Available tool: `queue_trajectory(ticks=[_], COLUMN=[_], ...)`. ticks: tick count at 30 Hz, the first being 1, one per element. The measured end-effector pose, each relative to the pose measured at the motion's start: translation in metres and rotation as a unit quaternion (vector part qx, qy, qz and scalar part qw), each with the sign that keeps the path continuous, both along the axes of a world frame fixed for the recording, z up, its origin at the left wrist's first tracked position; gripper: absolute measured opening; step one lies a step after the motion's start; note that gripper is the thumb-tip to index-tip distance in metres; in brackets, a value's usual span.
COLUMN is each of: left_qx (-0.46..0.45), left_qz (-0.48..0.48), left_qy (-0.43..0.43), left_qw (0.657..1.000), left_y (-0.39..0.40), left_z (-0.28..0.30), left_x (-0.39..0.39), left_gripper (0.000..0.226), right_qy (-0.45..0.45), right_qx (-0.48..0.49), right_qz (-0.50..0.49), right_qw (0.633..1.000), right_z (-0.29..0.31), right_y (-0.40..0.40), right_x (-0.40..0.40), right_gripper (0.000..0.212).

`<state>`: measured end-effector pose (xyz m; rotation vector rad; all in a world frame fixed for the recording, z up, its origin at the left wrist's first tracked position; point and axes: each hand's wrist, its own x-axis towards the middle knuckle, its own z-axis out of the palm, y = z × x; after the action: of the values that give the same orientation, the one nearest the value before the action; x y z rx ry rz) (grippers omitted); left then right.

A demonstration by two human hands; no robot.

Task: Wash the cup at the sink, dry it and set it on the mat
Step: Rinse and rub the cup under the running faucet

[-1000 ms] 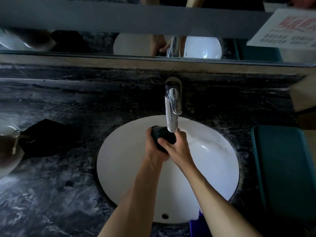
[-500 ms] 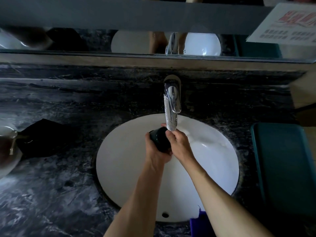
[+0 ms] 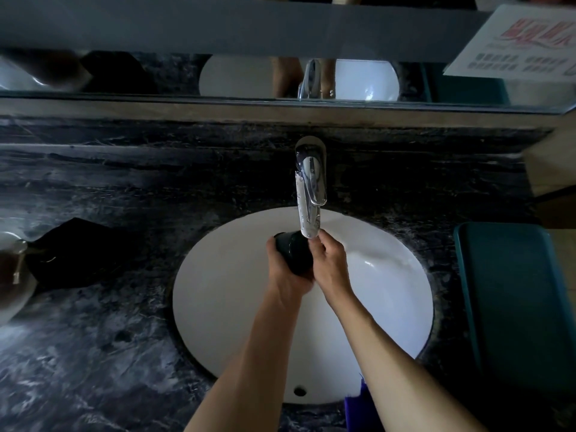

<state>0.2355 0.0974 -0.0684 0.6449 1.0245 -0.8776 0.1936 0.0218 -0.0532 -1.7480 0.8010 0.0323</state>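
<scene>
- Lying at nine o'clock on the dark marble bench (image 3: pixel 103 353), a black cloth (image 3: pixel 74 254) sits well apart from the basin, likely the drying cloth, though that is a guess.
- Filling the centre is the white sink (image 3: pixel 224 307), with the chrome tap (image 3: pixel 308 194) reaching out from twelve o'clock over it.
- The left hand (image 3: pixel 285 275) grips the dark cup (image 3: pixel 294 252) from the seven o'clock side, its fingers curled round the lower body; the fingertips themselves are hidden behind the cup.
- The cup is held above the bowl just under the spout, tilted, its long axis running from about five o'clock up to eleven o'clock. Which end is the mouth I cannot tell in this dim light.
- The right hand (image 3: pixel 332 266) presses against the cup from three o'clock, fingers bent over its upper part near the spout tip, seemingly rubbing it. Both hands touch the cup; the left carries it.
- Whether water is running I cannot tell.
- At three o'clock on the bench lies the teal mat (image 3: pixel 517 307), well apart from the cup and nearer the right hand, so the later set-down favours that side.
- Judged from this, washing is under way; drying is not yet done.
</scene>
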Motion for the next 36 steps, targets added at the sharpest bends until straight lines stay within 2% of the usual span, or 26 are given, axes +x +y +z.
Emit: queue_trajectory(ticks=[2, 5, 6, 10, 12, 14, 17, 19, 20, 22, 25, 28, 31, 34, 36], left_qx=[0.028, 0.082, 0.098, 0.109, 0.092, 0.091, 0.126, 0.150, 0.144, 0.138, 0.146, 0.153, 0.173, 0.163, 0.147], left_qz=[-0.012, -0.069, -0.083, -0.084, -0.090, -0.079, -0.064, -0.073, -0.083, -0.094, -0.075, -0.074, -0.103, -0.131, -0.147], left_qy=[-0.069, -0.167, -0.183, -0.207, -0.206, -0.205, -0.207, -0.222, -0.233, -0.231, -0.231, -0.246, -0.268, -0.279, -0.270], left_qw=[0.997, 0.980, 0.975, 0.969, 0.970, 0.971, 0.968, 0.961, 0.958, 0.959, 0.959, 0.954, 0.942, 0.937, 0.940], left_y=[-0.001, 0.001, 0.001, 0.003, 0.007, 0.009, 0.008, 0.004, 0.003, 0.001, 0.002, 0.001, -0.001, -0.001, 0.002], left_z=[-0.002, -0.007, -0.007, -0.010, -0.011, -0.012, -0.004, -0.001, 0.002, 0.001, 0.001, 0.004, 0.006, 0.007, 0.006], left_x=[-0.002, -0.008, -0.010, -0.012, -0.012, -0.010, -0.006, -0.004, -0.004, -0.004, -0.002, -0.003, -0.003, -0.001, 0.000], left_gripper=[0.045, 0.050, 0.055, 0.075, 0.091, 0.097, 0.070, 0.044, 0.038, 0.040, 0.050, 0.034, 0.021, 0.026, 0.030], right_qy=[0.026, 0.056, 0.056, 0.095, 0.116, 0.137, 0.108, 0.060, 0.049, 0.054, 0.115, 0.143, 0.089, 0.053, 0.068], right_qx=[0.024, 0.018, 0.018, 0.080, 0.122, 0.194, 0.227, 0.167, 0.131, 0.128, 0.232, 0.303, 0.237, 0.157, 0.186], right_qz=[0.019, 0.055, 0.048, -0.001, -0.017, -0.037, -0.046, -0.030, -0.026, -0.050, -0.099, -0.108, -0.081, -0.054, -0.071], right_qw=[0.999, 0.997, 0.997, 0.992, 0.986, 0.971, 0.967, 0.984, 0.990, 0.989, 0.961, 0.936, 0.964, 0.985, 0.978], right_z=[-0.003, -0.002, -0.003, 0.004, 0.006, 0.012, 0.008, 0.000, -0.001, 0.001, 0.005, 0.009, 0.005, -0.001, 0.000], right_y=[0.001, 0.008, 0.009, 0.002, -0.003, -0.004, 0.000, 0.006, 0.008, 0.009, 0.003, 0.001, 0.004, 0.008, 0.006], right_x=[-0.002, -0.005, -0.006, -0.003, -0.001, 0.004, 0.005, -0.001, -0.003, -0.002, 0.005, 0.007, 0.001, -0.003, -0.003], right_gripper=[0.023, 0.061, 0.062, 0.037, 0.044, 0.045, 0.033, 0.032, 0.030, 0.031, 0.046, 0.048, 0.037, 0.027, 0.028])
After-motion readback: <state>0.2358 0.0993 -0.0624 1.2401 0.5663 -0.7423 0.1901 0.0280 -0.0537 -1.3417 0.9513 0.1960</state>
